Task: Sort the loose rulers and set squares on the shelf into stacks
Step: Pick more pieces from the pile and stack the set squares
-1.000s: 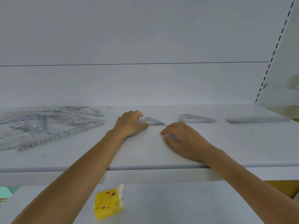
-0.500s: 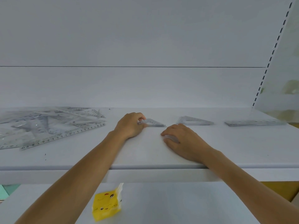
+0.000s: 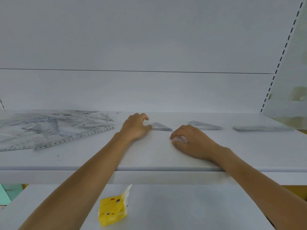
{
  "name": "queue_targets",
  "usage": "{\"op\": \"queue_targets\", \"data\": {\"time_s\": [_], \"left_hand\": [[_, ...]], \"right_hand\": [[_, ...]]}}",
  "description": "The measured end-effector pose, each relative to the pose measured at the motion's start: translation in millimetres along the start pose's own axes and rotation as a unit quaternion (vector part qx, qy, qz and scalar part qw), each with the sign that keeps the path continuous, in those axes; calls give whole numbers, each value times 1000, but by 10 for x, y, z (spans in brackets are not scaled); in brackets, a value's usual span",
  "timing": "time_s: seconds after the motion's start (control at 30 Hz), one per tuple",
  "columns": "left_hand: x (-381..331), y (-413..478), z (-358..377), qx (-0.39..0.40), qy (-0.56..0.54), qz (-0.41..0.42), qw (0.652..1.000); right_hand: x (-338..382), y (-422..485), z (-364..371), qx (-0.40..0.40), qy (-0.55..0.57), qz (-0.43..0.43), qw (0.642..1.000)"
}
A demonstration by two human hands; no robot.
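On the white shelf [image 3: 154, 163] a small clear set square [image 3: 162, 127] lies flat at the centre. My left hand [image 3: 135, 127] is at its left corner, fingers curled, thumb against the corner and forefinger arched over it. My right hand [image 3: 193, 142] rests on the shelf just in front and to the right, fingers loosely curled with nothing in them. A second clear set square [image 3: 206, 126] lies behind my right hand. A flat stack of rulers [image 3: 262, 128] sits at the far right. A loose pile of clear rulers and set squares [image 3: 48, 128] covers the left.
A long ruler [image 3: 74, 138] juts diagonally from the pile toward the shelf's front edge. On the lower shelf a yellow cartoon packet [image 3: 113, 210] stands between my forearms. A slotted upright [image 3: 280, 60] bounds the shelf on the right.
Both hands stay almost where they were. My left forefinger has lifted a little over the set square's corner. The view has shifted slightly.
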State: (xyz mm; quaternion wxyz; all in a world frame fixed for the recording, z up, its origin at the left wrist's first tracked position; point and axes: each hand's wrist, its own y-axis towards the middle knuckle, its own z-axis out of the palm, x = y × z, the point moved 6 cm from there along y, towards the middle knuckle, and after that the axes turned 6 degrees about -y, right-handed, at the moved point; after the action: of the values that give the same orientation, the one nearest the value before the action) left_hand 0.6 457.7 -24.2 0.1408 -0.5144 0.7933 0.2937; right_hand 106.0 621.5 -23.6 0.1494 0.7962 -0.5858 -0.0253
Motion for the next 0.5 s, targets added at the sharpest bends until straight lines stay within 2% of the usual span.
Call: {"op": "queue_targets", "data": {"time_s": [0.13,0.3,0.5], "left_hand": [[47,-164,-245,0,-10,40,999],[691,-585,-1065,-47,-12,52,997],[1653,-1042,-1940,-100,-22,-6,995]], "right_hand": [[88,301,-83,-20,4,5,1000],[860,917,-23,-80,88,-37,992],[1941,1536,247,-72,135,-102,983]]}}
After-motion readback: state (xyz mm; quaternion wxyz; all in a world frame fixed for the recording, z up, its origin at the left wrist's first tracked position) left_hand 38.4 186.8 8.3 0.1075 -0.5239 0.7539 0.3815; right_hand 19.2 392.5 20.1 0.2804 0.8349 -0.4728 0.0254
